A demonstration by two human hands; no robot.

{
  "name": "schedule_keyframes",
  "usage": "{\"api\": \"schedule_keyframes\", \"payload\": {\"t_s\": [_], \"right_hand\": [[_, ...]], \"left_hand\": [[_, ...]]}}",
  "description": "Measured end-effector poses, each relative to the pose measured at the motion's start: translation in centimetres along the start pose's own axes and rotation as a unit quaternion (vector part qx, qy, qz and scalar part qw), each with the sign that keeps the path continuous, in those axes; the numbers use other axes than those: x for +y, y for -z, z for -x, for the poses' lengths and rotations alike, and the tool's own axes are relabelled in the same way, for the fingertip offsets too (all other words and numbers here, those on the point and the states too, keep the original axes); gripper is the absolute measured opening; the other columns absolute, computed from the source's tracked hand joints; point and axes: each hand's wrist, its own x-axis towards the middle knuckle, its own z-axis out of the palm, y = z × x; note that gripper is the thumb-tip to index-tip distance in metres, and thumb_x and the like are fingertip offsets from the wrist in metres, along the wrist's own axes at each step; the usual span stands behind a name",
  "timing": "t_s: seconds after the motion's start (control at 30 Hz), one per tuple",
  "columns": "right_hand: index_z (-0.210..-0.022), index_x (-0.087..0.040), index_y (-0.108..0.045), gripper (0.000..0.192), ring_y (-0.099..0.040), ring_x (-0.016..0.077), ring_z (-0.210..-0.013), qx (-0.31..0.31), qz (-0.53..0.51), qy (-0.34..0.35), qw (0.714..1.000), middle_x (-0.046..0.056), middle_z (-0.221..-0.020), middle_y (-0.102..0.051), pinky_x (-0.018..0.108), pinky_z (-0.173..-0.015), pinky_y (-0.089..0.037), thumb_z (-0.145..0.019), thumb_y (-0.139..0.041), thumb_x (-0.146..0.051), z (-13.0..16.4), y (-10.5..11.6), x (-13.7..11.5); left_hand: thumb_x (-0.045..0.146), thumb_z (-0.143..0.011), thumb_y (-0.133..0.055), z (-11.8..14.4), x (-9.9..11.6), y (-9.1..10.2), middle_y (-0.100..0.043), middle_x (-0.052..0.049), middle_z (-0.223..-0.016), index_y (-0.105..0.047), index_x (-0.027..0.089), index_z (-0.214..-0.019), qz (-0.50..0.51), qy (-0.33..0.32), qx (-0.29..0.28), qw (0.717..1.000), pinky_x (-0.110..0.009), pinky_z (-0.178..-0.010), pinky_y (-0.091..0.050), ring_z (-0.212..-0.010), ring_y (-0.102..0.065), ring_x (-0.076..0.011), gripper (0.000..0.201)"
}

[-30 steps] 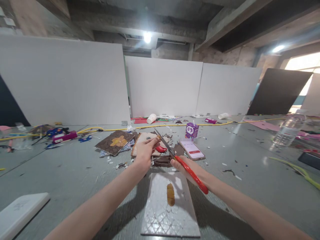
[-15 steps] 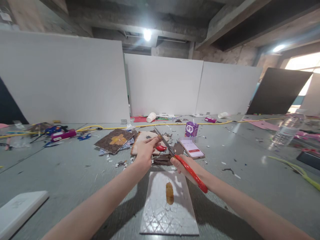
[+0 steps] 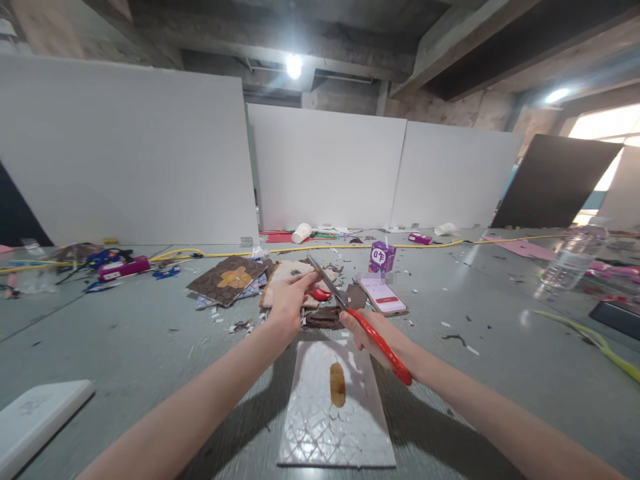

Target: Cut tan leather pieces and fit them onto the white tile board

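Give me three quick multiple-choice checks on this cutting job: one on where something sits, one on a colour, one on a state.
1. Where does the phone lie?
A. On the white board
B. On the table, beyond the right hand
C. Under the left forearm

2. What colour are the scissors' handles?
A. Red
B. Blue
C. Black

3. What is the left hand doing?
A. Resting flat on the table
B. Gripping the water bottle
C. Pinching a small piece at the blades

Answers:
1. B, it rests on the grey table just past the right hand, near the purple carton.
2. A, the scissors show red handles in that hand.
3. C, the left hand has its fingers closed on a small piece by the blades, above the white board.
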Motion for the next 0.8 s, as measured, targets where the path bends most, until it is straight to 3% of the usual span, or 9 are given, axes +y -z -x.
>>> {"api": "schedule_keyframes", "payload": {"t_s": [0.57, 0.8], "right_hand": [[-0.047, -0.019, -0.034, 0.046, -0.049, 0.0135, -0.046, -0.015, 0.016, -0.019, 1.000, 0.004, -0.045, -0.050, 0.024, -0.050, -0.034, -0.080, -0.027, -0.049, -0.29, 0.16, -0.23], [-0.048, -0.018, -0.033, 0.048, -0.042, 0.0111, -0.043, 0.048, 0.005, 0.008, 0.999, 0.000, -0.043, -0.043, 0.024, -0.048, -0.032, -0.079, -0.021, -0.054, -0.32, 0.21, 0.47]], "left_hand": [[0.024, -0.046, -0.068, -0.38, -0.45, 0.21, -0.059, 0.002, -0.055, -0.063, 0.014, -0.061, -0.004, 0.011, -0.017, 1.000, -0.017, -0.040, -0.026, -0.042, -0.045, -0.0044, 0.018], [0.022, -0.045, -0.068, -0.55, -0.35, 0.22, -0.058, 0.005, -0.056, -0.061, 0.018, -0.062, -0.013, 0.018, -0.006, 1.000, -0.017, -0.043, -0.028, -0.044, -0.045, -0.0040, 0.018]]}}
